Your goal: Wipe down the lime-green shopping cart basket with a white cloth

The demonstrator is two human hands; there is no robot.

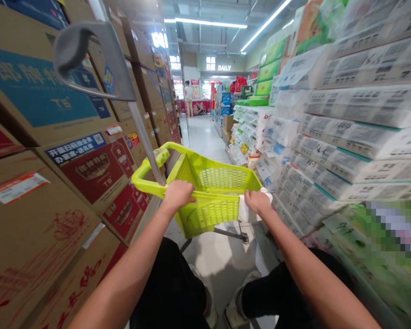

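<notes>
A lime-green plastic shopping basket [208, 212] with slotted sides stands on a wheeled metal frame in front of me. My left hand [180, 195] is closed over its near rim, towards the left. Further right along the same rim, my right hand [257, 201] is closed over the corner. Under the right fingers, draped on the rim, is a white piece of cloth or paper [247, 213]; its exact kind is unclear. From the basket's left end a metal pole [145, 137] rises, carrying a grey loop handle [121, 75]. A small caster [245, 237] shows below.
Stacked cardboard cartons [30, 205] wall the left side closely. On the right, piled packs of paper tissue [349, 123] reach near the basket. A tiled aisle [203, 132] runs ahead between them, with a person [188, 98] standing at the far end.
</notes>
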